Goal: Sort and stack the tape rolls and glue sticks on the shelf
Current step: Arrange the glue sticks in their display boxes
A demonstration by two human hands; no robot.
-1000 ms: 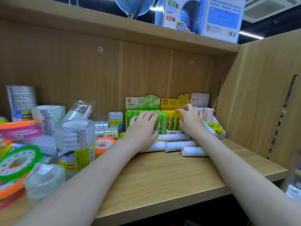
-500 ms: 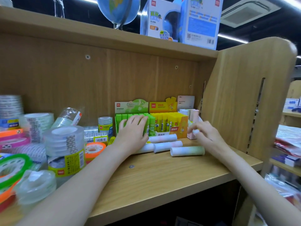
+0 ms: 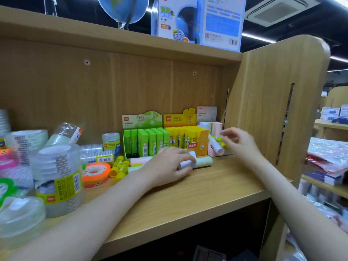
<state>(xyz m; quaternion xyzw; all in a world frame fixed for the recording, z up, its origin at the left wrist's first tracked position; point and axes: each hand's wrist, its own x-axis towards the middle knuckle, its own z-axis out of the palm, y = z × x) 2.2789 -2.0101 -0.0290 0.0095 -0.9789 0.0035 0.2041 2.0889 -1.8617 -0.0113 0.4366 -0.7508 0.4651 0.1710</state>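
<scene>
My left hand point(image 3: 167, 166) lies on the shelf board point(image 3: 216, 189) in front of the glue boxes, its fingers curled round a white pastel glue stick point(image 3: 185, 164). A pale green stick point(image 3: 204, 161) lies touching it on the right. My right hand point(image 3: 239, 142) hovers with loosely curled fingers and nothing in it beside the pink box point(image 3: 213, 153), where a white stick point(image 3: 215, 146) leans. Behind stand a box of green glue sticks point(image 3: 145, 142) and a box of yellow ones point(image 3: 185, 137). Two loose yellow sticks point(image 3: 119, 166) lie to the left.
Tape rolls crowd the left: a tall wrapped stack point(image 3: 58, 178), an orange roll point(image 3: 96, 173), a small clear roll point(image 3: 111, 142) and clear rolls at the front edge point(image 3: 20, 217). The shelf's side panel point(image 3: 263, 110) closes the right. A globe box stands on the shelf above.
My left hand slid right from the green box to the pastel sticks and gripped one. My right hand drew back from the pink box, where a white stick now leans.
</scene>
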